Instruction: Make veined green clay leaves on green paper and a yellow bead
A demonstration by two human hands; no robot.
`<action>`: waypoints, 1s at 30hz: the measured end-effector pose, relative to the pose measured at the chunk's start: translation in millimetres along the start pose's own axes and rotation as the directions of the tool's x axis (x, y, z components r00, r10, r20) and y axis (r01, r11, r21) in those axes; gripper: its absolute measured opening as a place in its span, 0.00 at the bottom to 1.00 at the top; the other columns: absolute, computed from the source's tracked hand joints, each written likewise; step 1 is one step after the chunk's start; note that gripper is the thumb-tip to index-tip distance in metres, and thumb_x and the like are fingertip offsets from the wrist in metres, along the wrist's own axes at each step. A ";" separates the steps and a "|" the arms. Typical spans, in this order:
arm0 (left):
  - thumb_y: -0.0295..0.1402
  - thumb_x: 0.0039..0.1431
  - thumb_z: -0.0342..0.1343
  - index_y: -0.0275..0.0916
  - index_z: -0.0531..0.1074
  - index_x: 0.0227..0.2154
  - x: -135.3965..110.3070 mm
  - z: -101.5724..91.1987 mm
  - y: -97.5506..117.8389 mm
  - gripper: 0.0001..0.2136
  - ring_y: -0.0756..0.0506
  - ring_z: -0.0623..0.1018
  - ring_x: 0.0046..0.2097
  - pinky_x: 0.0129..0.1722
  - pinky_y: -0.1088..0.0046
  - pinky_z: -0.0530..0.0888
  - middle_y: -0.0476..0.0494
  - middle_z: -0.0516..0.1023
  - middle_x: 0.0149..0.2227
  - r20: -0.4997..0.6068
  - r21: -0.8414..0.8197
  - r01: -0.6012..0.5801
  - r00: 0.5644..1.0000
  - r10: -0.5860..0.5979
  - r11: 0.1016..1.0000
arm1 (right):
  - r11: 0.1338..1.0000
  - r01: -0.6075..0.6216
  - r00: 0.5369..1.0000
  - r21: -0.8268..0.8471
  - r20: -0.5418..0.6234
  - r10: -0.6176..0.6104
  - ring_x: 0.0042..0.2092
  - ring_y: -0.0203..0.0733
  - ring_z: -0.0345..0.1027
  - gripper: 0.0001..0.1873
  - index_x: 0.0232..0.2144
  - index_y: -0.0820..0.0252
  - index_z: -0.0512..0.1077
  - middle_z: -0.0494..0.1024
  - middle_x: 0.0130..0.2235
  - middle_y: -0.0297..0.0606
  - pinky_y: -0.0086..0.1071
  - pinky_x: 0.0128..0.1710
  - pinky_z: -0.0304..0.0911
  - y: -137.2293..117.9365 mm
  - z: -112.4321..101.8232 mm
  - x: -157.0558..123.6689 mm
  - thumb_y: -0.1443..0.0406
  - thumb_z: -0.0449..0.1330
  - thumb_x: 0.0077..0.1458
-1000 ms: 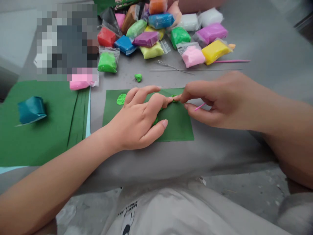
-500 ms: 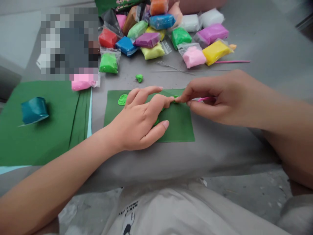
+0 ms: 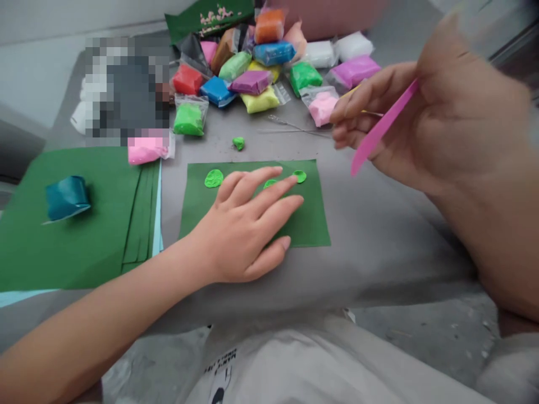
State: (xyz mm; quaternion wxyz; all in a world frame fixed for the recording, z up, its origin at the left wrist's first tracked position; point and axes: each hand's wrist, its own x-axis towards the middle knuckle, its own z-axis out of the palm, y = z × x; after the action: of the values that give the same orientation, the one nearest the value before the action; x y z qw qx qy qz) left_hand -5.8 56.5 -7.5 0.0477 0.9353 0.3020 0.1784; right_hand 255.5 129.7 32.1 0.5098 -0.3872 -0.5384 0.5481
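Note:
My left hand (image 3: 248, 224) lies on a dark green card (image 3: 314, 224) with its fingers spread. Its index fingertip meets the edge of a small flat disc of bright green clay (image 3: 300, 177). Another green clay disc (image 3: 214, 178), marked with lines, sits near the card's upper left corner. Part of a further clay piece (image 3: 270, 183) shows between my fingers; the rest is covered. Raised to the right of the card, my right hand (image 3: 404, 118) holds a pink plastic modelling tool (image 3: 381, 130), its flat blade pointing down and left.
Behind the card sits a small lump of green clay (image 3: 238, 143). Thin metal tools (image 3: 290, 126) lie beyond it. Bagged clay in many colours (image 3: 252, 82) is heaped at the back. On the left, green sheets (image 3: 50, 252) carry a teal packet (image 3: 68, 197).
My right hand has lifted off the rightmost clay disc and moved up and right with the pink tool. My left index finger has straightened, staying on the card.

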 end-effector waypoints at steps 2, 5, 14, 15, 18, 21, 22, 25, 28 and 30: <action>0.43 0.77 0.44 0.35 0.73 0.67 -3.9 1.6 7.4 0.26 0.29 0.67 0.73 0.69 0.50 0.60 0.34 0.73 0.72 0.014 0.013 -0.051 0.999 0.051 0.999 | 0.996 -0.088 0.994 -0.034 0.059 0.089 0.25 0.34 0.68 0.26 0.28 0.59 0.79 0.78 0.30 0.34 0.31 0.23 0.65 0.3 -6.8 4.8 0.44 0.70 0.63; 0.53 0.80 0.37 0.32 0.69 0.71 -8.7 0.9 18.2 0.34 0.31 0.69 0.72 0.69 0.53 0.60 0.33 0.70 0.74 0.106 0.014 -0.083 0.991 0.081 0.996 | 0.972 -0.188 0.960 -0.137 0.184 0.212 0.23 0.32 0.69 0.29 0.29 0.57 0.77 0.77 0.28 0.30 0.30 0.23 0.66 0.4 -16.0 9.7 0.39 0.76 0.51; 0.66 0.74 0.35 0.28 0.67 0.72 -11.4 -4.2 29.8 0.46 0.34 0.75 0.67 0.75 0.54 0.57 0.33 0.69 0.74 0.180 0.130 -0.100 0.981 0.076 0.986 | 0.812 0.102 0.932 -0.575 0.340 0.124 0.32 0.44 0.76 0.12 0.40 0.52 0.72 0.80 0.31 0.35 0.39 0.35 0.72 2.3 -31.5 10.8 0.55 0.69 0.63; 0.66 0.75 0.35 0.28 0.67 0.72 -10.9 -4.1 31.3 0.46 0.35 0.75 0.67 0.74 0.54 0.58 0.33 0.69 0.75 0.185 0.161 -0.108 0.980 0.077 0.981 | 0.754 0.143 0.935 -0.641 0.337 0.109 0.33 0.45 0.76 0.10 0.42 0.52 0.71 0.80 0.33 0.36 0.40 0.35 0.71 2.7 -31.0 8.7 0.57 0.67 0.63; 0.62 0.78 0.35 0.28 0.69 0.71 -9.2 -3.8 36.4 0.42 0.36 0.74 0.68 0.73 0.56 0.60 0.34 0.69 0.74 0.196 0.238 -0.119 0.978 0.072 0.964 | 0.610 0.228 0.935 -0.759 0.346 0.081 0.37 0.49 0.76 0.08 0.44 0.53 0.70 0.82 0.39 0.41 0.41 0.39 0.68 4.5 -28.5 3.0 0.59 0.62 0.64; 0.60 0.78 0.37 0.30 0.71 0.71 -7.9 -2.9 41.7 0.40 0.37 0.75 0.68 0.71 0.58 0.61 0.35 0.70 0.74 0.202 0.283 -0.108 0.978 0.051 0.953 | 0.538 0.305 0.907 -0.786 0.412 0.088 0.39 0.50 0.75 0.05 0.38 0.54 0.70 0.81 0.40 0.43 0.42 0.39 0.67 4.4 -28.4 1.2 0.60 0.57 0.65; 0.61 0.77 0.38 0.30 0.71 0.70 -7.5 -2.1 43.8 0.40 0.37 0.75 0.68 0.71 0.59 0.62 0.35 0.70 0.74 0.204 0.298 -0.101 0.978 0.040 0.949 | 0.519 0.330 0.896 -0.788 0.435 0.090 0.39 0.50 0.74 0.05 0.36 0.54 0.70 0.80 0.39 0.43 0.42 0.39 0.67 3.6 -29.0 1.4 0.61 0.56 0.65; 0.68 0.72 0.40 0.30 0.72 0.70 -5.4 3.0 52.6 0.46 0.38 0.74 0.69 0.70 0.61 0.65 0.33 0.69 0.74 0.204 0.349 -0.069 0.979 -0.004 0.935 | 0.491 0.372 0.884 -0.788 0.462 0.071 0.37 0.48 0.74 0.07 0.33 0.53 0.71 0.80 0.36 0.41 0.41 0.37 0.66 -0.4 -30.2 2.6 0.62 0.56 0.64; 0.76 0.64 0.40 0.28 0.72 0.70 1.2 12.6 64.9 0.55 0.37 0.75 0.68 0.66 0.62 0.69 0.31 0.68 0.74 0.181 0.400 0.001 0.980 -0.080 0.917 | 0.540 0.301 0.934 -0.786 0.356 -0.002 0.34 0.47 0.74 0.06 0.34 0.53 0.75 0.82 0.34 0.38 0.40 0.35 0.66 -2.9 -27.2 3.8 0.61 0.61 0.63; 0.79 0.60 0.41 0.26 0.71 0.70 8.3 19.1 73.2 0.59 0.36 0.75 0.67 0.63 0.63 0.71 0.29 0.66 0.75 0.170 0.418 0.053 0.976 -0.136 0.907 | 0.631 0.191 0.975 -0.752 0.219 -0.034 0.35 0.48 0.77 0.06 0.33 0.52 0.75 0.82 0.35 0.38 0.41 0.35 0.69 -2.0 -22.3 4.0 0.60 0.66 0.61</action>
State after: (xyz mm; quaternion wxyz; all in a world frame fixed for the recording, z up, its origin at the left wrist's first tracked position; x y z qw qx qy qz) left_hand 47.4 2.1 -8.3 -0.1120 0.9214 0.3717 0.0161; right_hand 276.7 137.8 31.9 0.2783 -0.4802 -0.7877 0.2674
